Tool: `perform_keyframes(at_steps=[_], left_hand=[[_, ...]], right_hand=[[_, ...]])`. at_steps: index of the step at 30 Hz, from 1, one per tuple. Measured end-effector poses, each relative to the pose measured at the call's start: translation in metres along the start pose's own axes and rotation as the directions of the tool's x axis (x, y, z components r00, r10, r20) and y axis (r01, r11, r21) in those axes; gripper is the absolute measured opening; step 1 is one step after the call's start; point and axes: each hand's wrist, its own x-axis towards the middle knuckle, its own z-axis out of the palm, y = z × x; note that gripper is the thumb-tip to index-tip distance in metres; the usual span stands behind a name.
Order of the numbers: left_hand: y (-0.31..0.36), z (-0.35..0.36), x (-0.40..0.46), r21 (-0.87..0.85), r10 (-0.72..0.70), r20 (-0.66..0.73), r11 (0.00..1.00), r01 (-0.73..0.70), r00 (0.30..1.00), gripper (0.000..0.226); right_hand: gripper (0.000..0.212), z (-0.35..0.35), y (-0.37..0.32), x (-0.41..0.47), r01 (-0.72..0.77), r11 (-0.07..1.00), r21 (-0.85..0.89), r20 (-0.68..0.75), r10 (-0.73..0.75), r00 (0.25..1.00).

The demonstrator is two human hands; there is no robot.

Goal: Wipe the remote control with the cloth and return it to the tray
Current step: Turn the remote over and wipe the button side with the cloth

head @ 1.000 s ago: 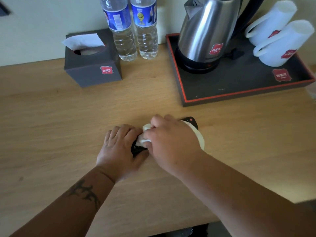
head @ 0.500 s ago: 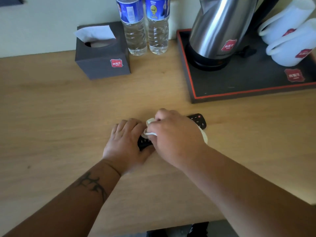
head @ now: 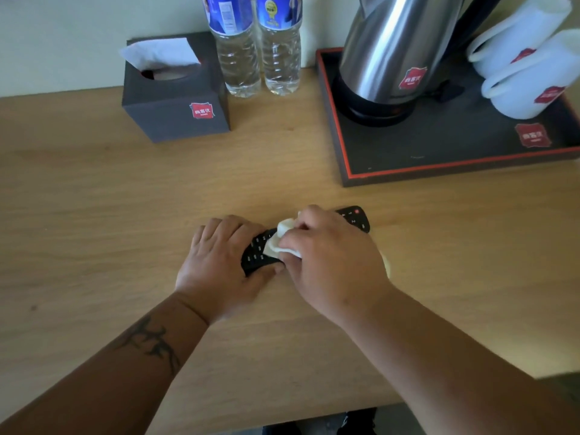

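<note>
Your remote control [head: 260, 251] lies flat on the worktop [head: 94, 215], a slim black bar of matte plastic studded with small rubbery buttons, angled so its far end with the red button points up and right toward the tray [head: 439, 152]. It sits well short of the tray, with bare wood between them. Your left hand [head: 219, 265] is closed around the remote's near end, thumb along the lower edge and fingers curled over the far edge, pinning it down. Your right hand [head: 326, 255] is clenched on the cloth [head: 279, 243], a soft white bunched wad that presses on the middle of the button face (a pale edge of it also peeks out past the right side of that hand).

The worktop is smooth, light wood with visible grain, and its near edge runs just beneath your forearms. Left of your hands it lies open and bare; the right side is open too, up to the tray's front rim.

The tray is a shallow dark rectangle with a thin red border line. On it stand a brushed steel kettle [head: 389, 58] on a black base and two white mugs [head: 527, 67] lying tilted. Left of the tray, against the wall, stand two clear plastic water bottles [head: 260, 58] touching each other, and a dark cube tissue box [head: 175, 102] with a white tissue poking out.
</note>
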Motion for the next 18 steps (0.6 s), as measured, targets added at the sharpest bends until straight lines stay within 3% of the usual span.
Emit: perform_keyframes(at_steps=[7,13,16,18], left_hand=[[0.0,0.0,0.001,0.006,0.02,0.005,1.0,-0.02,1.0,0.062],[0.0,0.001,0.0,0.008,0.018,-0.022,1.0,-0.018,1.0,0.059],[0.0,0.001,0.001,0.018,0.027,-0.003,0.999,-0.027,1.0,0.059],[0.0,0.0,0.001,0.017,0.032,-0.013,0.999,-0.031,0.999,0.057]], right_hand=[[0.011,-0.031,0.051,-0.021,-0.189,0.98,-0.066,-0.023,0.187,0.982],[0.011,-0.007,-0.004,0.005,-0.115,0.993,-0.018,-0.026,0.114,0.993],[0.013,-0.001,-0.003,-0.003,-0.161,0.987,-0.008,0.004,0.161,0.987],[0.016,-0.005,-0.003,-0.017,-0.142,0.988,-0.058,0.11,0.148,0.983]])
